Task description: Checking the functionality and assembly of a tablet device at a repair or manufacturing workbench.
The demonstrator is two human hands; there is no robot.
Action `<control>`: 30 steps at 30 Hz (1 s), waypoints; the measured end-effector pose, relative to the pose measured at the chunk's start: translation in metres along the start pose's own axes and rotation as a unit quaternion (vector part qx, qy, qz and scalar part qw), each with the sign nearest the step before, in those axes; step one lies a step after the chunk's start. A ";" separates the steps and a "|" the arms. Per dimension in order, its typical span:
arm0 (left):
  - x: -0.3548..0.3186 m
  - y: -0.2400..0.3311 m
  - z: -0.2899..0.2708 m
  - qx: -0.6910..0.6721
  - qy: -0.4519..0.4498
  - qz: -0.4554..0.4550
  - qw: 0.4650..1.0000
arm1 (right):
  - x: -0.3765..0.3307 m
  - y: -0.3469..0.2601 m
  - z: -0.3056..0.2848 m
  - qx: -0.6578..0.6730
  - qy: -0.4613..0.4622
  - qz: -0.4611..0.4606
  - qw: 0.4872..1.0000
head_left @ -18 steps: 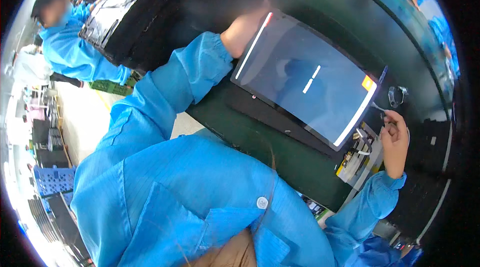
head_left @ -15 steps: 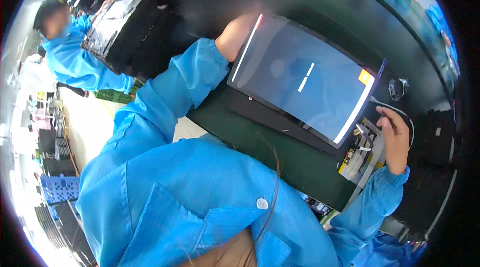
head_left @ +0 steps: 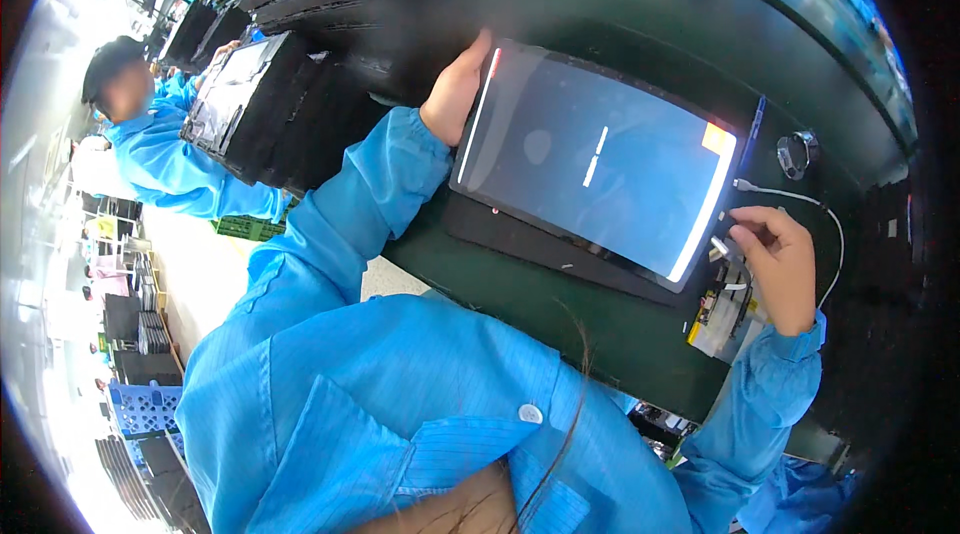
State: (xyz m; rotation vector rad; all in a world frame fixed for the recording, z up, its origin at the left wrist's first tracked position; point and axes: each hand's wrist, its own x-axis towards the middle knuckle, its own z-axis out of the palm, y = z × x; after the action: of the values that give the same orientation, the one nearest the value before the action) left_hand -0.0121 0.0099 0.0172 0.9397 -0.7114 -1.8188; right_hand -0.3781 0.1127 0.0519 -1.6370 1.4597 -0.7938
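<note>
Head: left hand [head_left: 457, 97] holds glossy rectangular tablet [head_left: 630, 174].

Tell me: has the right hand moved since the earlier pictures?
Yes. Against the watch-like loop, the right hand has shifted left, closer to the tablet.

Wears a bright blue, finely striped work jacket [head_left: 360, 344] with stitched seams [head_left: 269, 379]. Has long, loose sleeves [head_left: 385, 174] gathered at the cuffs [head_left: 430, 131], a pointed collar [head_left: 340, 449] and a round white button [head_left: 530, 415]. Leaves left hand [head_left: 453, 97] and right hand [head_left: 783, 269] bare.
</note>
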 end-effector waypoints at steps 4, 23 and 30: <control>-0.004 0.001 0.002 -0.029 -0.036 -0.018 0.999 | 0.000 0.002 0.001 -0.019 0.001 -0.020 1.000; 0.007 -0.006 -0.006 0.000 -0.003 0.023 1.000 | -0.001 -0.006 0.007 -0.035 0.005 -0.038 0.999; 0.001 -0.001 0.002 -0.094 -0.145 -0.075 0.982 | -0.061 0.038 -0.060 -0.330 0.252 -0.064 0.907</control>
State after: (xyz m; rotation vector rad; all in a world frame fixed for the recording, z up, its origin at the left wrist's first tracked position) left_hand -0.0150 0.0099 0.0171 0.6251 -0.6440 -2.1417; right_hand -0.4571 0.1629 0.0513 -2.1432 2.1756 -0.8970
